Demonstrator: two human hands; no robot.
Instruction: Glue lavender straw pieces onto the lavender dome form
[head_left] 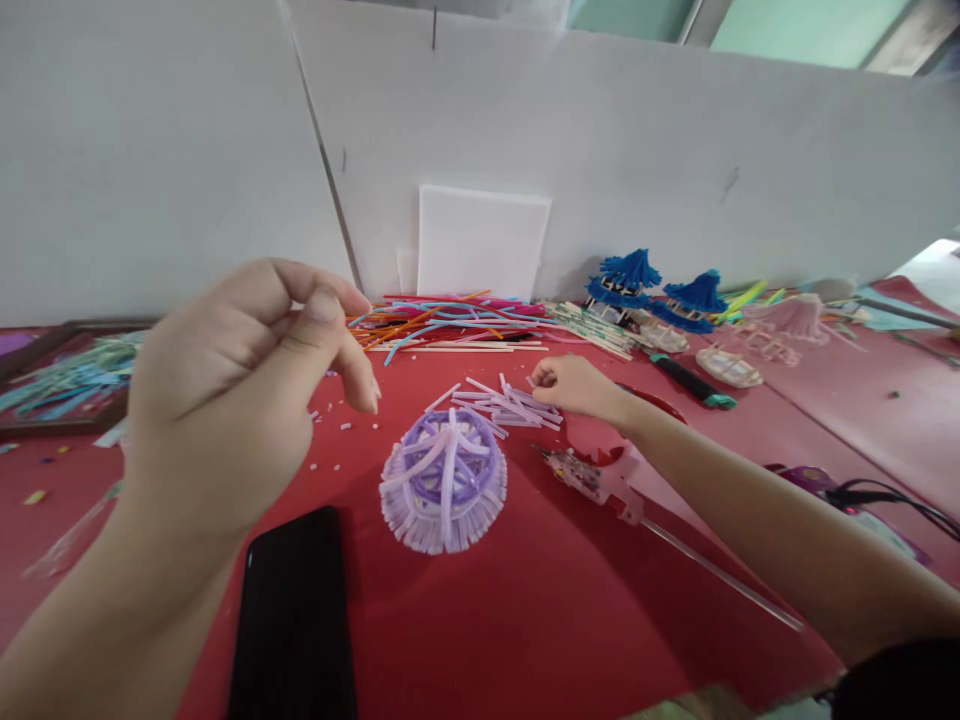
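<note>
A purple and lilac domed piece (448,480) made of short stems sits on the red table. My left hand (247,370) is raised at the left, close to the camera, its thumb against the curled fingers; whether something small is between them I cannot make out. Behind the domed piece lies a loose pile of lilac stem pieces (510,405). My right hand (574,387) is at the right end of that pile, fingers bent together, and what they pinch is too small to tell. Just in front of my right hand lies a pink glue gun (596,480).
A black phone (294,620) lies near the front. Colourful stems (450,320) line the wall. Blue-roofed models (694,300) stand at the back right, near a black-and-green tool (690,380). A framed tray (67,400) with stems is at the left.
</note>
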